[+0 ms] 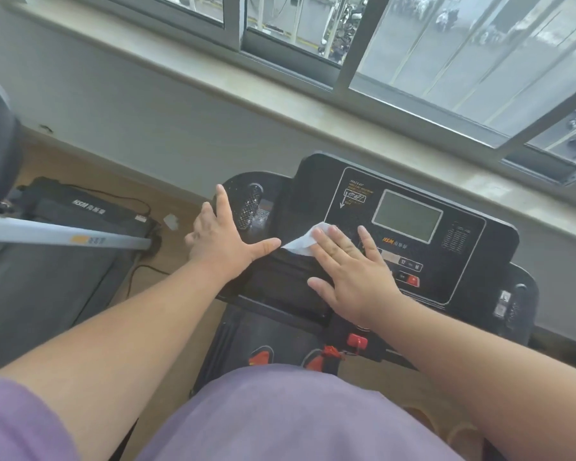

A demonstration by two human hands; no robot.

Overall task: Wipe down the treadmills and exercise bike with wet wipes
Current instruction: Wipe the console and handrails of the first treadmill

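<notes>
A black treadmill console (463,261) with a grey screen (407,215) fills the middle right of the view. My right hand (353,274) lies flat with straight fingers on a white wet wipe (301,241), pressing it onto the console's left part. The wipe sticks out to the left from under the fingers. My left hand (223,237) rests open, fingers spread, on the console's left end beside a speaker grille (249,206). The thumb of that hand almost touches the wipe's corner.
A second treadmill (57,261) with a grey handrail (64,235) stands at the left, a black cable on the wooden floor beside it. A red safety clip (356,341) hangs below the console. A windowsill (313,114) and window lie right behind.
</notes>
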